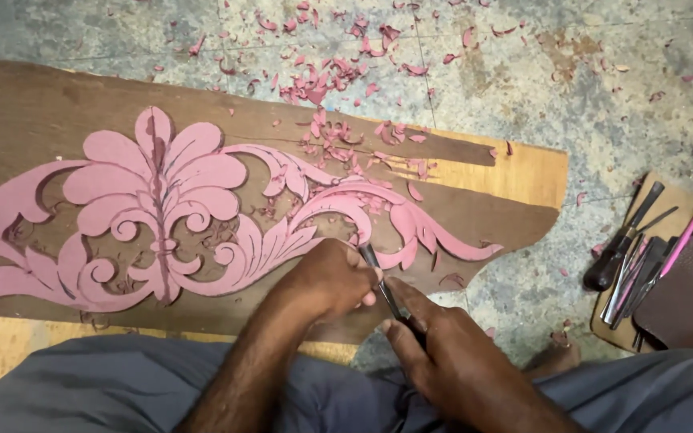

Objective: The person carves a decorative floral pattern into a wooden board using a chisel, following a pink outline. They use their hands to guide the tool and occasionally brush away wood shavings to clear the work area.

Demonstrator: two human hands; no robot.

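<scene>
Our left hand (332,282) is clenched round the lower shaft of a carving chisel (378,281), steadying its blade against the pink floral pattern (162,208), while our right hand (443,353) grips the handle end just behind it. The chisel's tip sits at the lower edge of the scroll right of the central flower, on the wooden plank (42,112) lying on the floor across our lap.

We judge the work partly done: ground looks cut away around several leaves, and pink shavings (330,76) lie scattered over the plank's upper right and the stone floor (603,104) beyond. Much of the left side looks flat and uncut, though we cannot be sure.

To the right, a bundle of other carving tools (631,256) rests on a small board, well apart. Loose chips near the scroll are the only clutter.
</scene>
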